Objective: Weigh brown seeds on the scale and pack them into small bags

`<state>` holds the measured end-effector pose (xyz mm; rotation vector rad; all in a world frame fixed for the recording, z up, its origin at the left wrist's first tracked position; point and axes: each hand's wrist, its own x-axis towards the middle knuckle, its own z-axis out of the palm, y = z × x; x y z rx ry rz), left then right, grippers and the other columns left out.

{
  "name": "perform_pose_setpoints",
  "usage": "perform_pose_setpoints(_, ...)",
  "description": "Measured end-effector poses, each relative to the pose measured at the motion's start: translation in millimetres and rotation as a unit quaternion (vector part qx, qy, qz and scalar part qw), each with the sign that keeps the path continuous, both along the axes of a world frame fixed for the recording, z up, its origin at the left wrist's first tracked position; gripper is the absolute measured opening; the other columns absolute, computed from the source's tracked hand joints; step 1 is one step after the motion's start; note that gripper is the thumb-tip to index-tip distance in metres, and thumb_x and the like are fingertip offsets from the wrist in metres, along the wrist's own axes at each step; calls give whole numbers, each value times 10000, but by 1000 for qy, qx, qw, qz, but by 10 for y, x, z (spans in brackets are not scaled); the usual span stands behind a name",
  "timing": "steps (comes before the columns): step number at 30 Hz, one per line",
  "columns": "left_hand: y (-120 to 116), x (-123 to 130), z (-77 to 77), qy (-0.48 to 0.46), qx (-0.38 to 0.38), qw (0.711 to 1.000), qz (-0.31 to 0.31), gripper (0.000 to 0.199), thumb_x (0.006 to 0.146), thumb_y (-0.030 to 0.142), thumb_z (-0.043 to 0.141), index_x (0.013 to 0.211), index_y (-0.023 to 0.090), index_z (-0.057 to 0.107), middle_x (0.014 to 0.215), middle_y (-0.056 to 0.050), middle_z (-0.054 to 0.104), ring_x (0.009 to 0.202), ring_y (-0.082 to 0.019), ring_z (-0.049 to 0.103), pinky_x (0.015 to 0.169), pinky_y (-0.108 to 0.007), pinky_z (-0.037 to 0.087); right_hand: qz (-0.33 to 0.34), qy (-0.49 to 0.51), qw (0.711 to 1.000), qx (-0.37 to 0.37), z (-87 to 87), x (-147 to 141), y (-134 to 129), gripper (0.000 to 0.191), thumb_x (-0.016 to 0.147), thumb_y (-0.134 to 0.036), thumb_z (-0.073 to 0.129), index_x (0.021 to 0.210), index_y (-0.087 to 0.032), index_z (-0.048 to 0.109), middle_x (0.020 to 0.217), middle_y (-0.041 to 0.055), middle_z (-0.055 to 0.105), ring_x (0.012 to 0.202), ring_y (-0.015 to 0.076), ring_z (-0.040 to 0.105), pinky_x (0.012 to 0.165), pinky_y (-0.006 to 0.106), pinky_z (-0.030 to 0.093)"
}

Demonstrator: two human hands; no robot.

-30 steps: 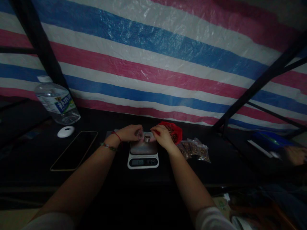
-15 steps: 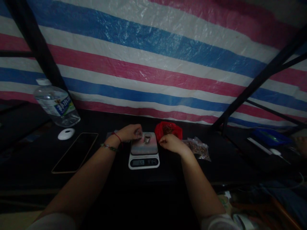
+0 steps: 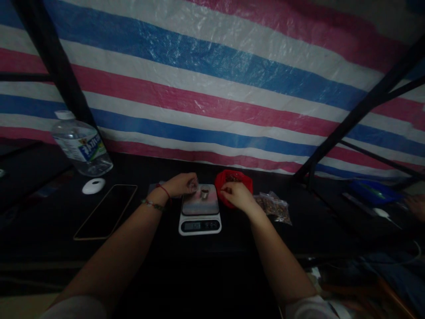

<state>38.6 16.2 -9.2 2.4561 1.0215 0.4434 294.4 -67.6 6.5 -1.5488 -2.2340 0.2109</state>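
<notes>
A white kitchen scale (image 3: 200,224) with a lit display stands on the black table, and a small metal cup (image 3: 204,192) with something dark in it rests on its plate. My left hand (image 3: 183,184) is closed at the plate's left edge, pinching what looks like clear plastic. My right hand (image 3: 237,195) is over the front of a red bag (image 3: 246,180) that holds small brown pieces. Its fingers are pressed together; what they hold is too small to tell. Clear packets of brown pieces (image 3: 277,208) lie right of the bag.
A large clear bottle (image 3: 83,148), a white mouse (image 3: 94,186) and a phone (image 3: 106,212) are on the left. At the far right are a blue tray (image 3: 375,191), a white object with a cord (image 3: 381,213) and another person's hand (image 3: 416,207). A striped sheet (image 3: 212,102) hangs behind.
My right hand has moved slightly up and covers more of the red bag's front. The left hand stays at the scale. The other person's hand shows more at the far right.
</notes>
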Motion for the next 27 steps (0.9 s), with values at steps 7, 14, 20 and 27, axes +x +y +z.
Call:
perform_pose_setpoints(7,-6,4,17,-1,-5,1000,12,152,733,325,562,789,190,523,777,0,589,692,-141,523,610,-238,370,95,40,994,22,125,-325,256,186,841,-220,594,964,-190,731,900,49,731,810,169,655,747,264,461)
perform_pose_setpoints(14,-20,2,37,4,-5,1000,23,139,735,303,562,809,188,539,767,-3,582,686,-143,520,603,-242,372,78,56,995,22,-125,-242,384,263,818,-95,556,999,-186,724,947,63,715,883,173,635,818,295,464)
perform_pose_setpoints(20,21,-5,-8,-18,-2,1000,9,138,741,317,552,786,192,518,760,8,577,694,-140,521,622,-242,377,119,48,992,-17,-279,-225,346,223,818,-141,611,1001,-197,726,919,54,679,838,152,606,765,263,447)
perform_pose_setpoints(27,21,15,-23,-22,2,1000,22,120,724,289,552,777,188,515,763,3,585,700,-139,521,629,-243,381,54,107,991,52,-200,-190,356,77,814,-200,652,809,-171,723,809,42,655,785,154,589,753,278,443)
